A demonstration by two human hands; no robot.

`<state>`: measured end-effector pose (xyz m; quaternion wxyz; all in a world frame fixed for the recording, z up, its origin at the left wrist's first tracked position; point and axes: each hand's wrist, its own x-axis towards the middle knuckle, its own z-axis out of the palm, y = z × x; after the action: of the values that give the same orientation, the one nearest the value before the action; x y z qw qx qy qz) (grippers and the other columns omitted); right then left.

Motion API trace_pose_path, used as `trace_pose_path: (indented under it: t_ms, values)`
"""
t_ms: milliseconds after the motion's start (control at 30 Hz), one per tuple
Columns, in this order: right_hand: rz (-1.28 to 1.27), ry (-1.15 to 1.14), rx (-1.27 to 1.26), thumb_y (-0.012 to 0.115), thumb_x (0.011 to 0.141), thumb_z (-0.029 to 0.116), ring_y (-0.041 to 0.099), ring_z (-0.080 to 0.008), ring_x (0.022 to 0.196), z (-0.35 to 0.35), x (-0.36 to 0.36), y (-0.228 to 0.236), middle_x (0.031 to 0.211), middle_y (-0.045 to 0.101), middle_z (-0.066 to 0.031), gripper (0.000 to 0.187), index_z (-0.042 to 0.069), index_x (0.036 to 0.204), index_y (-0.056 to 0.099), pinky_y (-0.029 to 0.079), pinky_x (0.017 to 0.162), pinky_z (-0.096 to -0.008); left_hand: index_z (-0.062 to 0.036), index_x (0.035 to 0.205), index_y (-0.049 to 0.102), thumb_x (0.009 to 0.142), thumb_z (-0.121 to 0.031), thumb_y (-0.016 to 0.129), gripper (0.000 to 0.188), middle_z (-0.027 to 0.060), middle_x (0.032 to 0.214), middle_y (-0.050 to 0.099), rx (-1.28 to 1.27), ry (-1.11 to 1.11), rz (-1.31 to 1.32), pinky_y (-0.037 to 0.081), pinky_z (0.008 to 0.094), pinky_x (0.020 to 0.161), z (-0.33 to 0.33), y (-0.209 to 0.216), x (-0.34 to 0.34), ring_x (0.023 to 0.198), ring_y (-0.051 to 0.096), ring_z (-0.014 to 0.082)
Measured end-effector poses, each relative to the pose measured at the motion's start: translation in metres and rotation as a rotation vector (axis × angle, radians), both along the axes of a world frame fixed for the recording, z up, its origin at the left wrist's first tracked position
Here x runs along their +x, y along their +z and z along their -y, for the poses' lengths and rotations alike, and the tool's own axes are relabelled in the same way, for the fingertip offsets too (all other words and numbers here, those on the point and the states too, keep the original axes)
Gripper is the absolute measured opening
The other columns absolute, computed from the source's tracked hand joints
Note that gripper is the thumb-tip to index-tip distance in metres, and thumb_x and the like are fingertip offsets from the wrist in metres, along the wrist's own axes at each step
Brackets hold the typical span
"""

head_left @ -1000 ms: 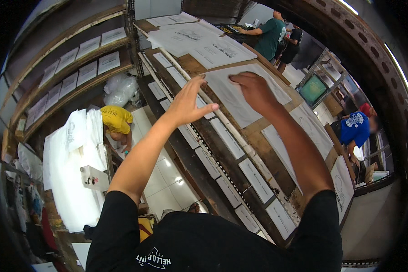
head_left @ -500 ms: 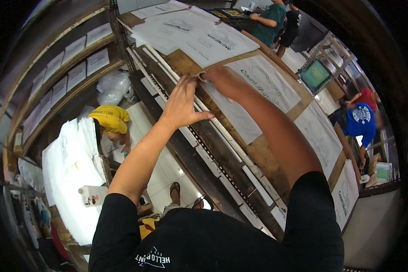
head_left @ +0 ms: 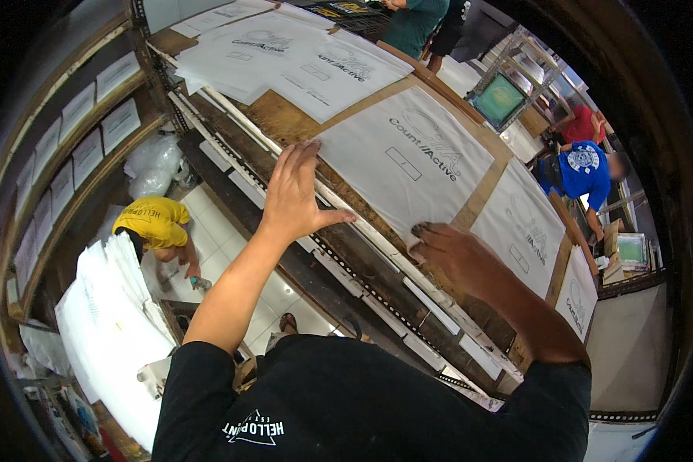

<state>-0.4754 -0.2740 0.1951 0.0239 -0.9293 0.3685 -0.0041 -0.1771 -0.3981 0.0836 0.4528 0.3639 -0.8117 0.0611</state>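
A thin white sheet with a dark printed design [head_left: 377, 146] lies on the brown board [head_left: 281, 115] in front of me. My left hand [head_left: 296, 196] is open at the sheet's near left corner. Its fingers are stretched out, with the thumb held away over the white rail [head_left: 377, 231]. At the sheet's near right corner is my right hand [head_left: 458, 254], its fingers slightly bent and apart, with the fingertips on or right at the sheet's edge. Another printed sheet [head_left: 520, 231] lies just beyond my right forearm.
More printed sheets [head_left: 285, 58] overlap at the board's far left. Below left, a person in a yellow shirt [head_left: 154, 219] bends beside a white sheet stack [head_left: 108, 308]. Wooden shelves [head_left: 77, 115] line the left. People work at the far right near a green-meshed screen frame [head_left: 500, 100].
My right hand has moved from the sheet's left corner, beside my left hand, rightward to its near right corner. The sheet now lies flatter. The view has shifted a little to the right.
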Motion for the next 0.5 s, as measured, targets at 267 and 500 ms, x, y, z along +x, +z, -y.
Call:
trace_pose_path:
  t_ms: [267,500]
  values:
    - [-0.055,-0.229,0.221,0.062,0.093,0.005,0.067,-0.033,0.109,0.04,0.018,0.048,0.113,0.071,-0.0156,0.029,0.005,0.12,0.072,0.054,0.095,-0.0438,0.0025,0.133,0.041,0.063,-0.078,0.079,0.113,0.0272,0.144,0.051,-0.016,-0.013,-0.024,0.032,0.0602,0.119,0.004,-0.002,0.004,0.134,0.049,0.0453]
    - [0.258,-0.056,-0.136,0.056,0.093,0.002,0.067,-0.034,0.108,0.177,0.102,-0.004,0.108,0.073,-0.0162,0.029,0.005,0.115,0.075,0.053,0.096,-0.0453,-0.0051,0.133,0.039,0.062,-0.082,0.077,0.112,0.0271,0.138,0.047,-0.145,0.01,-0.112,0.043,0.0598,0.107,0.015,-0.023,-0.002,0.122,0.052,0.048]
